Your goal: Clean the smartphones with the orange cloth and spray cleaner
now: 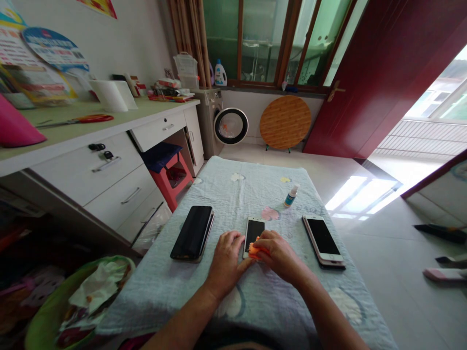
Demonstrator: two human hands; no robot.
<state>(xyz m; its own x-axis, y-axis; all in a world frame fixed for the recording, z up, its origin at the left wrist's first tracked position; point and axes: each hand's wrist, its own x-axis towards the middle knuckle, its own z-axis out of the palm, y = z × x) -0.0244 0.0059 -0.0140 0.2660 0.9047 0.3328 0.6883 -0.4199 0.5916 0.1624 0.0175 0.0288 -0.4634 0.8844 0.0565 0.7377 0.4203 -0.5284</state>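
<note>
A white-framed smartphone (254, 231) with a dark screen lies face up on the cloth-covered table. My left hand (228, 260) grips its left side, fingers along the edge and thumb by the lower end. An orange cloth (257, 249) is bunched under the fingers of my right hand (278, 253), which presses it against the screen and hides part of it. To the left, a black phone (193, 233) rests on what seems to be another phone. At the right, a white phone (323, 238) lies on top of a dark one. Beyond them stands a small spray bottle (291, 196).
A pale blue quilted cloth (251, 182) covers the table. On the left runs a white desk (91, 180) with scissors (85, 119) and a paper roll (112, 95) on top. A red stool (175, 177) and a green basket (47, 316) stand beside the table.
</note>
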